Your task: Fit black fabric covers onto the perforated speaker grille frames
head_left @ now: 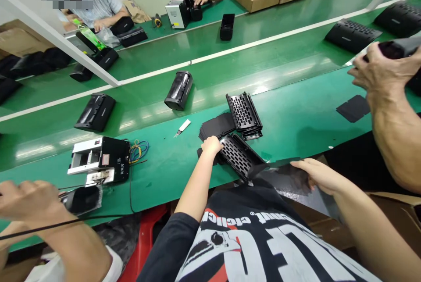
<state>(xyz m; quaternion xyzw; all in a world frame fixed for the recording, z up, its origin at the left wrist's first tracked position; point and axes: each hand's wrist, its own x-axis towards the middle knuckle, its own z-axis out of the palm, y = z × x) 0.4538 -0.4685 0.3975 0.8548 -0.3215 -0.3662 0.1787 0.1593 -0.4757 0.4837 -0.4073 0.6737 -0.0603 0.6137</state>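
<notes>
My left hand (211, 146) is closed at the upper left end of a black perforated panel (239, 155), which lies tilted at the table's near edge. My right hand (317, 174) pinches a thin dark sheet (291, 177) over a grey surface beside my shirt. A stack of black sheets (217, 126) lies just beyond my left hand. Against it rests a pile of curved perforated panels (245, 113). Some more black sheet material shows under and beside my left wrist.
A white-and-black machine (113, 159) with coiled wires and a small cutter (182, 127) sit to the left. Black speaker-like units (179, 90) stand on the green belt. Co-workers' arms reach in at left and right (386, 84); more people sit across.
</notes>
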